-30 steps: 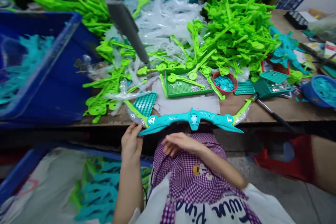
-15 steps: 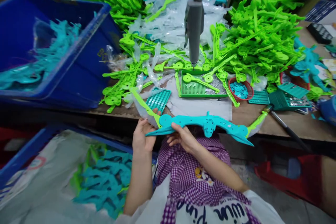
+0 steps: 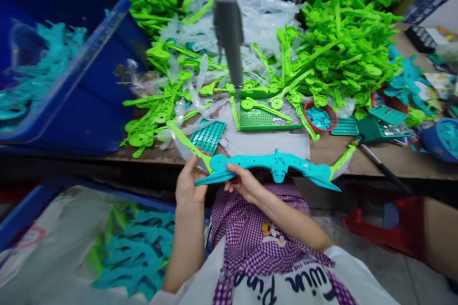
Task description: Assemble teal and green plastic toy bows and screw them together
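A long turquoise bow-shaped part [image 3: 265, 161] spans the space before my body, at the table's front edge. Green arms with clear pieces stick out at both its ends, the left one [image 3: 188, 142] rising toward the table. My left hand [image 3: 190, 183] is closed round the left end, where the green arm meets the turquoise part. Close beside it, my right hand [image 3: 245, 183] grips the turquoise part, thumb on top and fingers curled below. A grey power screwdriver [image 3: 231, 38] hangs above a green tray [image 3: 272, 127] of small metal pieces.
Blue bin [image 3: 71, 90] with turquoise parts stands at the left. Green parts [image 3: 347, 52] heap up at the back right. A red basket [image 3: 334, 121], a teal tray [image 3: 209, 136] and a black-handled tool [image 3: 382, 167] lie on the table [image 3: 422, 162]. Below left, a sack [image 3: 60, 248] holds turquoise parts.
The view has shifted, so the scene sits further left. The screwdriver now hangs tilted, further left over the tray. Both hands keep their hold on the turquoise part.
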Demonstrator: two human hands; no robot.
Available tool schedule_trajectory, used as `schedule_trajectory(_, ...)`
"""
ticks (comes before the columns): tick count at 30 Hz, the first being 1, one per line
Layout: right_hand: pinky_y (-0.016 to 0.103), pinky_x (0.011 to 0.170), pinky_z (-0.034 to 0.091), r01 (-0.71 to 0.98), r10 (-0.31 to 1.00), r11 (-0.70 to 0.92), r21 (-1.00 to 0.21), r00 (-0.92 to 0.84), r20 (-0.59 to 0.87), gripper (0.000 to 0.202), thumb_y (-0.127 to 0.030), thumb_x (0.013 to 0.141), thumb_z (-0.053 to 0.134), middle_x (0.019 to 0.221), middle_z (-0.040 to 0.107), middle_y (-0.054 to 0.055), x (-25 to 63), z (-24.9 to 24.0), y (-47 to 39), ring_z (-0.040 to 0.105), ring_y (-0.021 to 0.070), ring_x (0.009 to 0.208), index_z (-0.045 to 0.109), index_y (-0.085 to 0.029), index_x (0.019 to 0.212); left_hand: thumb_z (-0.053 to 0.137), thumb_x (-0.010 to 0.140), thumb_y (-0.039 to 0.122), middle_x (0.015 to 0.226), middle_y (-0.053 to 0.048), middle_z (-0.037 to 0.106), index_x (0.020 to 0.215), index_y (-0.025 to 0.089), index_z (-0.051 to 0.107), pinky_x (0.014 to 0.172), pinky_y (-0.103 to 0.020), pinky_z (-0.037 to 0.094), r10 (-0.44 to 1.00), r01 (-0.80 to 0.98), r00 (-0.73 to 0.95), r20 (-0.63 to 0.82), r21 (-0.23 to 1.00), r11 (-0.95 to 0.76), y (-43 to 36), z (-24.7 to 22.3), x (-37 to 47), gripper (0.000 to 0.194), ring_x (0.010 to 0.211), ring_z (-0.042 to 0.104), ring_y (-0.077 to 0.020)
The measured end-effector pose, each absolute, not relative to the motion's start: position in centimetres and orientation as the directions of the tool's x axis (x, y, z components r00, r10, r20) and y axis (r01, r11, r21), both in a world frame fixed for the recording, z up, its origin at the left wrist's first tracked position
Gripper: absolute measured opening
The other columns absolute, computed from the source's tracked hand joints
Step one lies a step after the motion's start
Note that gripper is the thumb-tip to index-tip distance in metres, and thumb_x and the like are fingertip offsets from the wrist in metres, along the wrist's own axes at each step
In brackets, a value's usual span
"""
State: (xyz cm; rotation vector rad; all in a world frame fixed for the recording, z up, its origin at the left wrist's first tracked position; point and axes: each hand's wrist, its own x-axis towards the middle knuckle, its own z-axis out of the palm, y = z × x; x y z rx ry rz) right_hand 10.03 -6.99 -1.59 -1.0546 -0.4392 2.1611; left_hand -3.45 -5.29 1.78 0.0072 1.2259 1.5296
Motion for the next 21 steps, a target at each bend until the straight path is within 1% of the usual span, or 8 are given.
schedule_trajectory(5,0.022,0.049,0.053,-0.4,0.689,-0.715,-0.573,-0.542,-0.481,0.047,-0.062,0.074,0.07,0.087,0.071,0.004,10.0,-1.7,-6.2,0.067,0.0134,0.065,0.067,-0.018,0.09,0.07,0.076,0.02,0.078,-0.001,0.071,0.086,0.014,0.068,0.076,-0.024,0.053,0.777,-0.672,-0.402,-0.485,0.733,0.11,-4.6,1.2,-3.7,0.012,0.079,0.066,-0.0146)
schedule_trajectory(9,0.027,0.058,0.055,-0.287,0.608,-0.748,-0.598,-0.656,-0.446,0.066,-0.076,0.059,0.071,0.086,0.07,0.004,13.1,-1.1,-9.1,0.066,0.0151,0.071,0.067,-0.018,0.09,0.074,0.068,0.024,0.074,0.0,0.07,0.08,0.017,0.066,0.077,-0.029,0.053,0.766,-0.606,-0.432,-0.476,0.782,0.144,-4.4,1.1,-4.0,0.016,0.081,0.066,-0.0177)
schedule_trajectory(11,0.024,0.058,0.051,-0.132,0.614,-0.689,-0.712,-0.629,-0.477,0.062,-0.064,0.056,0.081,0.083,0.07,0.003,17.2,-0.5,-11.8,0.065,0.0141,0.068,0.069,-0.017,0.094,0.078,0.064,0.03,0.073,0.001,0.07,0.08,0.019,0.066,0.078,-0.032,0.054,0.785,-0.553,-0.425,-0.45,0.816,0.169,-4.4,0.9,-4.4,0.023,0.079,0.066,-0.0189)
schedule_trajectory(12,0.023,0.056,0.048,-0.099,0.733,-0.609,-0.787,-0.45,-0.51,0.054,-0.061,0.061,0.08,0.076,0.068,0.002,19.8,-0.2,-13.2,0.061,0.012,0.063,0.069,-0.016,0.089,0.08,0.061,0.034,0.074,0.002,0.07,0.08,0.021,0.066,0.079,-0.033,0.054,0.796,-0.528,-0.422,-0.434,0.832,0.174,-4.4,0.7,-4.6,0.027,0.078,0.065,-0.019)
schedule_trajectory(14,0.022,0.05,0.04,-0.06,0.88,-0.423,-0.904,0.21,-0.426,0.046,-0.063,0.073,0.068,0.061,0.058,-0.003,25.6,0.5,-15.2,0.05,0.0091,0.052,0.064,-0.017,0.077,0.083,0.055,0.039,0.075,0.003,0.07,0.079,0.022,0.066,0.079,-0.032,0.053,0.813,-0.496,-0.416,-0.408,0.851,0.173,-4.2,0.2,-4.7,0.034,0.078,0.064,-0.0186)
schedule_trajectory(16,0.024,0.056,0.041,0.103,0.716,-0.257,-0.961,0.688,-0.118,0.039,-0.058,0.079,0.063,0.068,0.057,-0.003,30.8,0.6,-16.0,0.049,0.0103,0.059,0.063,-0.019,0.084,0.086,0.049,0.044,0.076,0.003,0.07,0.077,0.022,0.067,0.08,-0.031,0.053,0.835,-0.485,-0.406,-0.371,0.862,0.148,-4.0,-0.1,-4.6,0.04,0.08,0.064,-0.0184)
schedule_trajectory(18,0.026,0.066,0.045,0.213,0.503,-0.191,-0.958,0.86,0.091,0.041,-0.056,0.073,0.068,0.085,0.06,0.0,34.5,0.0,-15.8,0.054,0.0129,0.074,0.059,-0.02,0.092,0.087,0.045,0.05,0.076,0.003,0.07,0.076,0.022,0.067,0.082,-0.03,0.053,0.863,-0.485,-0.401,-0.307,0.87,0.084,-3.8,-0.1,-4.3,0.046,0.082,0.063,-0.0184)
schedule_trajectory(21,0.026,0.067,0.048,-0.071,0.35,-0.156,-0.985,0.929,-0.122,0.053,-0.062,0.062,0.073,0.088,0.057,-0.002,36.7,-1.7,-14.7,0.057,0.0129,0.078,0.052,-0.023,0.091,0.09,0.042,0.051,0.075,0.008,0.069,0.082,0.024,0.071,0.08,-0.025,0.053,0.885,-0.508,-0.404,-0.231,0.861,-0.007,-4.1,0.2,-3.9,0.052,0.079,0.061,-0.0138)
